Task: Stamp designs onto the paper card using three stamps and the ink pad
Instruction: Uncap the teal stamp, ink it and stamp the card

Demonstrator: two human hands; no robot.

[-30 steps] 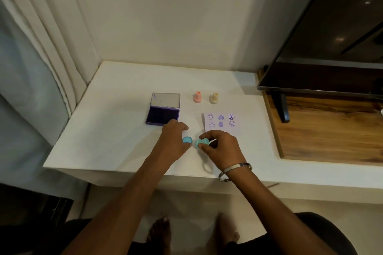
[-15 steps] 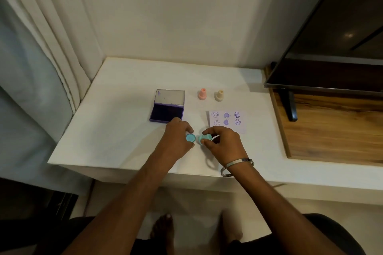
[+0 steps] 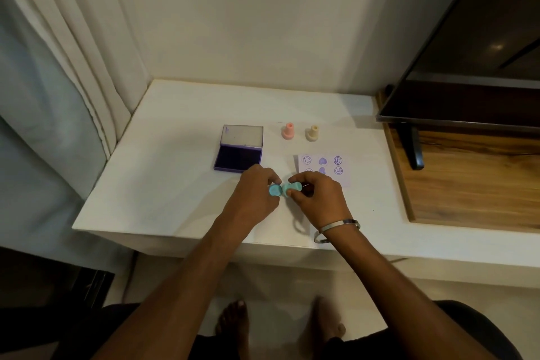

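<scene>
One white table, the landmark for all entries; its right end meets a wooden surface carrying a dark screen. One curtain hangs past the table's left end. One ink pad, purple case, lid laid open toward the table's far side, dark inked face exposed, sits at mid-table. One paper card, pale lilac, lies on the table right of the ink pad, bearing six purple prints in two rows of three: round faces at the outer columns, hearts in the middle; its near-left corner is hidden by the hand. Two hands over the table's near half: left hand pinches a round teal cap; right hand, one metal bangle at the wrist, pinches the teal stamp, held sideways with its wide end against the cap. Three stamps in all: one teal, in hand; one pink stamp and one cream stamp, both upright, side by side toward the table's far edge, beyond the card.
</scene>
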